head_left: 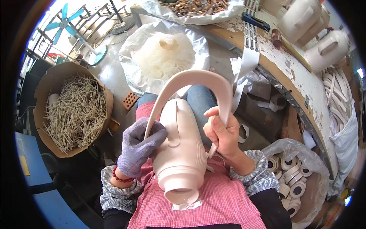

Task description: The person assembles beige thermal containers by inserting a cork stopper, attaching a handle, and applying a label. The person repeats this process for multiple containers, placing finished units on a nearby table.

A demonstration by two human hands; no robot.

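Both grips were engaged on one item. Left hand (138,147), in a grey-purple glove, was clenched against the left flank of a pale unfired clay jug (182,149), pinching the lower end of its strap handle (192,82). Right hand (223,133), bare, was closed around the handle's opposite limb on the right side of the jug.

The jug lay on the person's lap over a pink checked apron (213,204). Its long axis ran near to far, with the open mouth pointing toward the person and the closed base pointing away, toward the knees. The handle arched over the far end from left to right.

Containers observed:
- A cardboard box (42,89) on the floor at left held a heap of straw-coloured sticks.
- A white sack (127,57) at far centre held pale stringy shavings.
- A second white sack (167,13) further off held brown scraps.
- A clear plastic bag (276,147) at near right held pale ring-shaped clay pieces.

A work surface (301,82) at right carried further pale jugs (301,17), standing at its far end.
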